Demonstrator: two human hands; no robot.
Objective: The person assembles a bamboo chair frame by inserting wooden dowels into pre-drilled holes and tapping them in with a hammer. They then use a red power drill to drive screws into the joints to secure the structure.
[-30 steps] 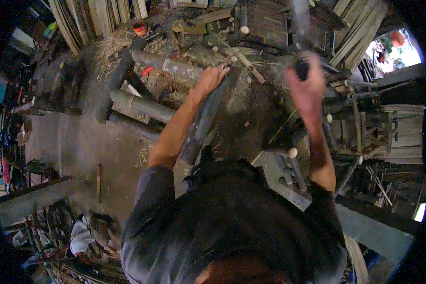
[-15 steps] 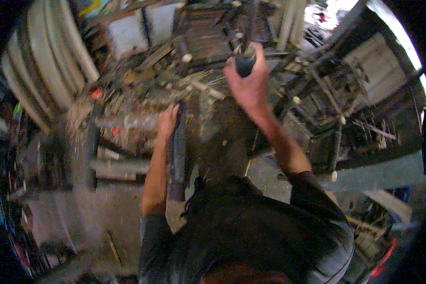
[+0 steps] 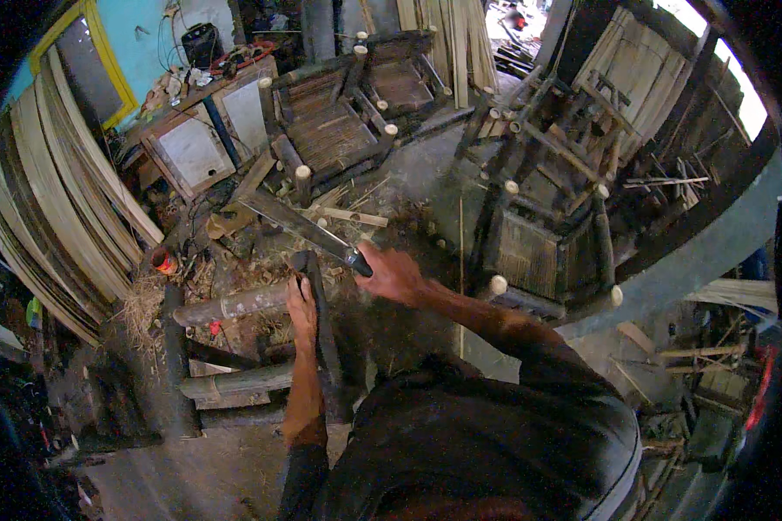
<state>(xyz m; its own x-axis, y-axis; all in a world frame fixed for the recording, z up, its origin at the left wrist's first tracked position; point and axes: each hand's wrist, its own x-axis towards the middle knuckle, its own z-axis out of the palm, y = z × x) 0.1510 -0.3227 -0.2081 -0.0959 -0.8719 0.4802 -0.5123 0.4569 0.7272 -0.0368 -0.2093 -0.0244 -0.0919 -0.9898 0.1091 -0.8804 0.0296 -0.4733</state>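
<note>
The long-bladed tool (image 3: 294, 226) is gripped by its black handle (image 3: 359, 262) in the closed fingers of the right hand (image 3: 394, 274), with the blade pointed away from those fingers and to the left. The left hand (image 3: 302, 313) is placed to the left of the right fingers, against the far part of a dark post (image 3: 323, 334); whether the left fingers are curled around the post or merely laid along it cannot be told from this view. The post forms the right side of a bamboo frame, by which a pale upper rail (image 3: 226, 308) is carried just left of the left fingertips and a lower rail (image 3: 239, 382) nearer the body. The blade is seen to extend past the far end of the post, beyond the left fingertips. A pale wooden strip (image 3: 349, 215) is located beyond the blade, and a red-orange container (image 3: 163, 260) is positioned well to the left of the left fingers. The step in hand is judged to be work on the post end, with the frame steadied by the left hand. For the next move, the blade should be aligned with the post, and the left fingers should be positioned clear of its edge.
</note>
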